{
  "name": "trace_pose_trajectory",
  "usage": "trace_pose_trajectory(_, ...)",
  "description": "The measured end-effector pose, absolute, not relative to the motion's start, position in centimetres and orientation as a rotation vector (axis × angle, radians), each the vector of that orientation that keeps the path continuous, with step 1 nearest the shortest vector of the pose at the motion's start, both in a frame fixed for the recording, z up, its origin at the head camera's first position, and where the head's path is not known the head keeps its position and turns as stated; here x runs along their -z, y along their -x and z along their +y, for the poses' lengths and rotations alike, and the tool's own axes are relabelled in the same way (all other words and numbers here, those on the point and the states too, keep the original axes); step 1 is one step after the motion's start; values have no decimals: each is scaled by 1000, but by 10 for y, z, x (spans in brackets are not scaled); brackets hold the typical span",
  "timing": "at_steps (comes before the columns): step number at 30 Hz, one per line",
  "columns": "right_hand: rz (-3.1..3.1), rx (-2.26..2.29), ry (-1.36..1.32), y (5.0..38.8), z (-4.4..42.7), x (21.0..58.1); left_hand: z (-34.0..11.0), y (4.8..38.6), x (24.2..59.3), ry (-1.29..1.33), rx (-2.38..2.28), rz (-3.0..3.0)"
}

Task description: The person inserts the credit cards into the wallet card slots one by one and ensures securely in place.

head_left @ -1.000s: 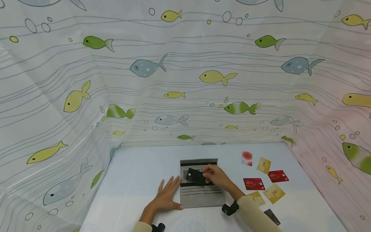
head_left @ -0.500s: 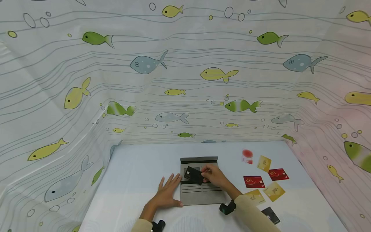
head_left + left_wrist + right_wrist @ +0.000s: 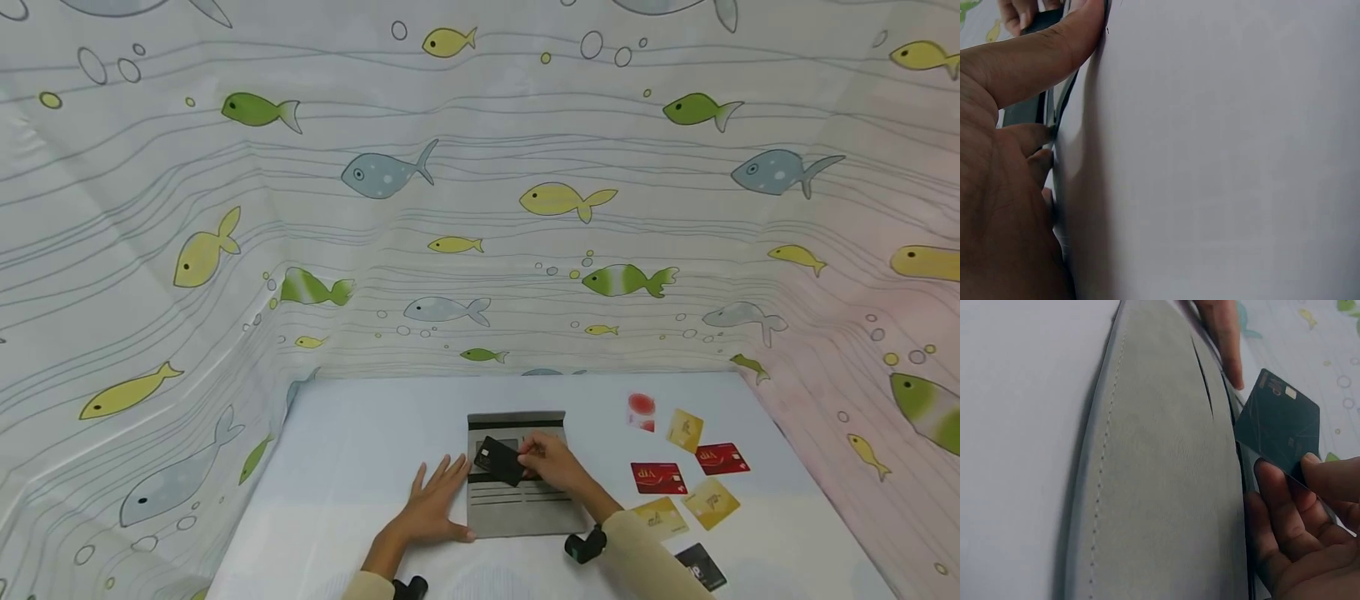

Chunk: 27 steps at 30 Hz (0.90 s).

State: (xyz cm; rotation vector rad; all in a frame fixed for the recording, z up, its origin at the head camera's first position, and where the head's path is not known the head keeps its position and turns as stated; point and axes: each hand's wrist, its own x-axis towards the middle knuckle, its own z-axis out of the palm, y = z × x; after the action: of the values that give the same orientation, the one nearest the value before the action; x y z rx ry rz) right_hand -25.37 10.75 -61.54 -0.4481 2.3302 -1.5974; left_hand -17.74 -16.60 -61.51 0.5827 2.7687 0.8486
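Note:
A grey wallet [image 3: 517,521] lies unfolded on the table, with slits across its lower half and a dark band above them. Over its upper half my right hand [image 3: 557,463] pinches a black card [image 3: 498,461] by its right end, between thumb and fingers. The right wrist view shows the same black card [image 3: 1282,422] tilted, its chip and lettering facing up. My left hand [image 3: 431,507] rests with spread fingers along the wallet's left edge. In the left wrist view, the thumb [image 3: 1054,56] and fingertips are at the wallet's edge.
To the right lie two red cards [image 3: 658,478], several yellow cards [image 3: 711,502], a white-and-red card [image 3: 641,412] and a dark card [image 3: 701,567] partly behind the right sleeve. A fish-patterned curtain [image 3: 480,275] surrounds the white table [image 3: 360,433].
The black card has turned clockwise and shifted slightly left with my right hand. The right sleeve uncovers more of the dark card. My left hand stays by the wallet's edge.

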Motion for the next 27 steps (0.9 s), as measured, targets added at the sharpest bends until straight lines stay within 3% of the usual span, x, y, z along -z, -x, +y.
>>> trace_pose_trajectory(27,2469,1385,560,256,104,610,-168,179,619,-573,-853,2761)
